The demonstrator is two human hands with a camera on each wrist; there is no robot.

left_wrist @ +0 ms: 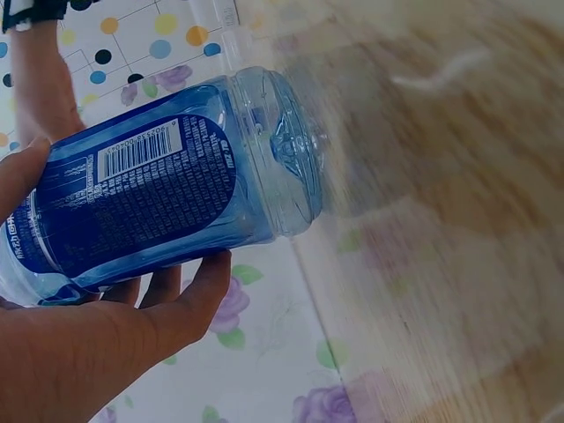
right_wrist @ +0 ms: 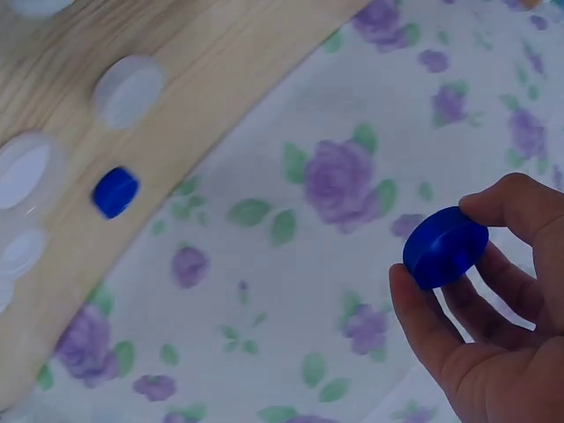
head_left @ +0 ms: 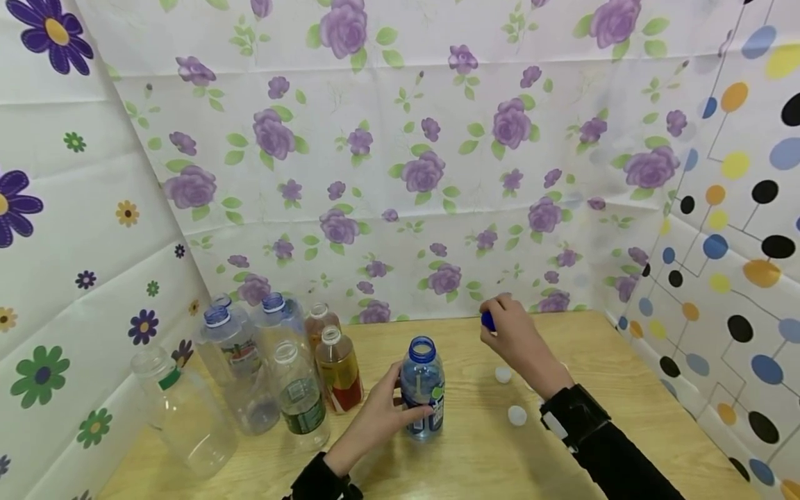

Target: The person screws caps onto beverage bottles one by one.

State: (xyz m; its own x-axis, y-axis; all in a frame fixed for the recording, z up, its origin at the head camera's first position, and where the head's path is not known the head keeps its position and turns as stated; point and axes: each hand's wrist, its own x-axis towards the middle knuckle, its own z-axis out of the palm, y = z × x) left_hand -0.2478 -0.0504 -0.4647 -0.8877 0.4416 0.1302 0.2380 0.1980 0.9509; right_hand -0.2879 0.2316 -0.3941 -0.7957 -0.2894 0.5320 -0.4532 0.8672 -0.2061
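A clear blue plastic bottle with a dark blue label stands on the table, its mouth uncapped. My left hand grips it around the middle; in the left wrist view the fingers and thumb wrap the bottle. To the right and higher, my right hand pinches a dark blue bottle cap between thumb and fingers, above the table and apart from the bottle. White caps lie on the table below this hand. Another blue cap lies near them in the right wrist view.
Several uncapped bottles are grouped on the left: a large clear bottle, a small one with a green label and one with a yellow and red label. Flower-printed sheeting rises behind the wooden table.
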